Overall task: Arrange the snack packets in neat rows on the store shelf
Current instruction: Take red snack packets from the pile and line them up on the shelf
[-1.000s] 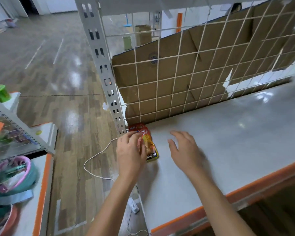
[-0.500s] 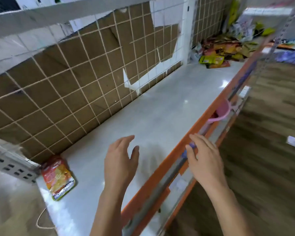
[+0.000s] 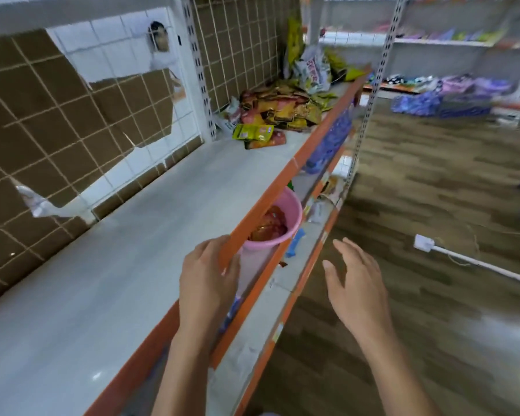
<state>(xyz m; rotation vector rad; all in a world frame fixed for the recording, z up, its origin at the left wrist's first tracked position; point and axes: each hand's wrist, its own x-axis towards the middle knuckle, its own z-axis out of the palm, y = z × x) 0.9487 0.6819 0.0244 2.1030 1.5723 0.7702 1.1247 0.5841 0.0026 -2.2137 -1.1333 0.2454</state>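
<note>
Both hands are empty, fingers loosely spread: left hand at the shelf edge, right hand off it. The snack packets lie heaped well beyond the fingers, so it seems best to step closer, then lift a few at a time.

Shelf top looks smooth and slightly glossy, snack packets are shiny foil-plastic, pink bowl is plastic, floor glossy wood-look.
</note>
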